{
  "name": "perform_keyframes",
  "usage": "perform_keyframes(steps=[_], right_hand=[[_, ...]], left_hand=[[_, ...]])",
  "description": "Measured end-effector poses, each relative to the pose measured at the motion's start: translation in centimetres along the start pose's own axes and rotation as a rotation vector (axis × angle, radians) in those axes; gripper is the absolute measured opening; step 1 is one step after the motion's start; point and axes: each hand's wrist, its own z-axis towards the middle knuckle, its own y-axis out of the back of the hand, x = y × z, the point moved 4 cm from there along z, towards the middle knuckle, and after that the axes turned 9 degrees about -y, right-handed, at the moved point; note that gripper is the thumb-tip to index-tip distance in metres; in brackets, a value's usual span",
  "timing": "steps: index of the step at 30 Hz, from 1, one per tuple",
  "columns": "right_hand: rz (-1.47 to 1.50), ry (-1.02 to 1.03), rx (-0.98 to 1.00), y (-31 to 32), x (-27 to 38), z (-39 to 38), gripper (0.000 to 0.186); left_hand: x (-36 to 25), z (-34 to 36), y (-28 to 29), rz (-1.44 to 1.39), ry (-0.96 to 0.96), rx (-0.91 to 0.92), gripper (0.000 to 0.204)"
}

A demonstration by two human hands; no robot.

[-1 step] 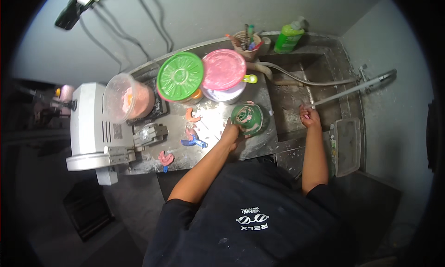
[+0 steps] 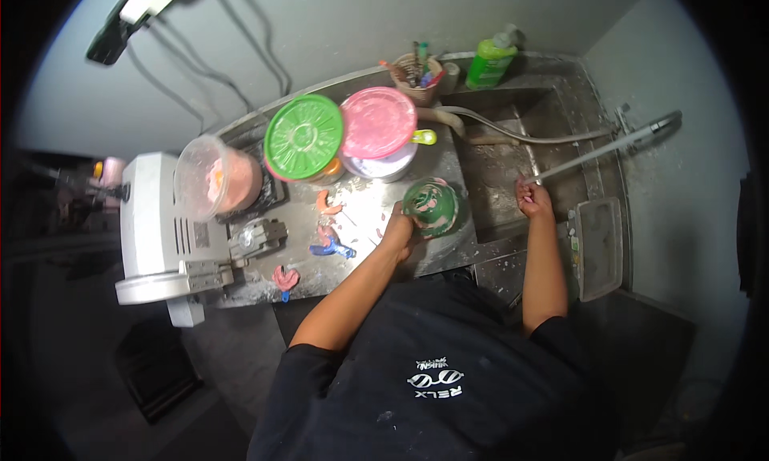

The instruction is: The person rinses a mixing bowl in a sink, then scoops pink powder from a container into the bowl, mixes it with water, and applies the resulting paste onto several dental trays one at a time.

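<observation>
My left hand (image 2: 399, 235) grips a green mixing bowl (image 2: 433, 208) by its near left side, above the counter. Pink paste smears the bowl's inside and rim. Over the sink (image 2: 491, 190), my right hand (image 2: 532, 198) is at the end of the long tap spout (image 2: 605, 151). Its fingers are curled, with a bit of pink among them; what they hold is too small to make out. Left of the bowl lie a blue impression tray (image 2: 335, 249) with pink material, a curved orange-pink piece (image 2: 327, 204) and a pink moulded piece with a blue handle (image 2: 285, 278).
Tubs with green (image 2: 305, 137) and pink (image 2: 379, 123) lids stand behind the bowl, a yellow-green scoop (image 2: 424, 137) beside them. Further left are a clear tub of pink powder (image 2: 234, 181) and a white machine (image 2: 152, 221). A green soap bottle (image 2: 490, 64) and tool cup (image 2: 416, 78) line the back.
The view has shifted slightly, so the counter items sit a little further left. The bowl is tilted a little differently, showing more of its inside. My right hand stays by the spout.
</observation>
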Motion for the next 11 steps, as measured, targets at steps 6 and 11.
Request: perform_keyframes(steps=[6,11], right_hand=[[-0.276,0.074,0.021,-0.6,1.2,-3.3,0.007],[-0.897,0.509,-0.440,-0.5,3.6,-9.3,0.022]], left_hand=[[2.0,4.9,-9.1,-0.025,0.235,0.403,0.066],[4.4,12.3,-17.6,0.325,0.259,0.412,0.073]])
